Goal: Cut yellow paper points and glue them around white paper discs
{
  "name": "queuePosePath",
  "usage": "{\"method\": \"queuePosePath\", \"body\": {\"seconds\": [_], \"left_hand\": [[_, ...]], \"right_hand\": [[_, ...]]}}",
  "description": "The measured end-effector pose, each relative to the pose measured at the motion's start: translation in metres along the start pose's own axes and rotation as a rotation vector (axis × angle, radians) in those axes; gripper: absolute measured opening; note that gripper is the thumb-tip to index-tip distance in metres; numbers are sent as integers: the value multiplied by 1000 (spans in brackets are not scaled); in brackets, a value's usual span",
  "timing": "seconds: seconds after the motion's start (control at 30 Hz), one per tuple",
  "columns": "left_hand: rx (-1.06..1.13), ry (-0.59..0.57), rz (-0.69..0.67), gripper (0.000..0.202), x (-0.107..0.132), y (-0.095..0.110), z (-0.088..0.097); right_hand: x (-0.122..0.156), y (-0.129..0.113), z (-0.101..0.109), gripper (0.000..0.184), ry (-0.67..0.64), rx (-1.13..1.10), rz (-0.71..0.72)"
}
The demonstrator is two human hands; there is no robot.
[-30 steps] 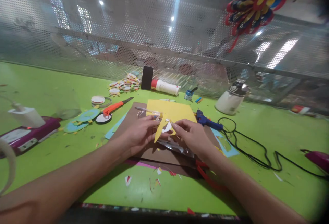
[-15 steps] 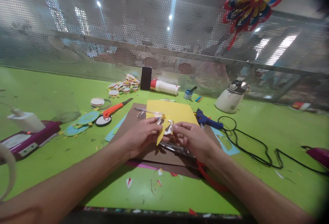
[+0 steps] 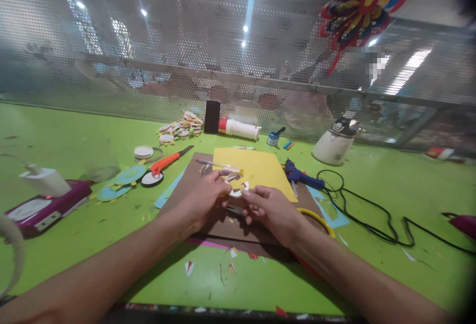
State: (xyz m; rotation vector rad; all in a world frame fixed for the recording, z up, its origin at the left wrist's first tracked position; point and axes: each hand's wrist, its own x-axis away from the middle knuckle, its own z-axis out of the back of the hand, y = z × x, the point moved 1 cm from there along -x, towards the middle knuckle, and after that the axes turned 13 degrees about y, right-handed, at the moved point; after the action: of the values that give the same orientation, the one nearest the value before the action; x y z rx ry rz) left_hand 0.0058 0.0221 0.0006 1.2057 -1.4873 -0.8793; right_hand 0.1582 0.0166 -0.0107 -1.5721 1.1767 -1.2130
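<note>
A small white curved paper piece (image 3: 238, 192), like a broken ring, is pinched between my two hands above the brown board. My left hand (image 3: 208, 195) grips it on the left with fingers closed. On the other side, the thumb and fingertips of my right hand (image 3: 273, 210) pinch its right edge. Just behind lies a yellow paper sheet (image 3: 253, 160), with a clear pen (image 3: 219, 166) across its left edge. Below my right forearm shows the yellow handle loop (image 3: 327, 225) of scissors, whose blades are partly hidden by my hands.
A blue glue gun (image 3: 303, 175) with a black cord lies right of the brown board (image 3: 219, 227). An orange cutter (image 3: 167, 160), blue paper discs (image 3: 128, 175) and a purple power strip (image 3: 55, 205) are left. A white kettle-like container (image 3: 333, 143) stands behind; paper scraps lie in front.
The yellow pointed paper strip between my fingers is no longer seen there; the white curved piece is now exposed in them. More of the scissors' yellow handle shows. My right hand is slightly lower.
</note>
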Motion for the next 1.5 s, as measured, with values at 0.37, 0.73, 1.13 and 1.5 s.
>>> {"method": "queuePosePath", "body": {"seconds": [0.37, 0.73, 1.13, 1.5], "left_hand": [[64, -11, -7, 39, -7, -1, 6], [80, 122, -92, 27, -16, 7, 15], [86, 1, 17, 33, -16, 3, 13], [116, 29, 28, 25, -16, 4, 11]], "right_hand": [[5, -4, -2, 39, -7, 75, 17], [-21, -73, 51, 20, 352, 896, 496], [-88, -56, 151, 28, 344, 1710, 383], [-75, -76, 157, 30, 553, 1497, 666]]}}
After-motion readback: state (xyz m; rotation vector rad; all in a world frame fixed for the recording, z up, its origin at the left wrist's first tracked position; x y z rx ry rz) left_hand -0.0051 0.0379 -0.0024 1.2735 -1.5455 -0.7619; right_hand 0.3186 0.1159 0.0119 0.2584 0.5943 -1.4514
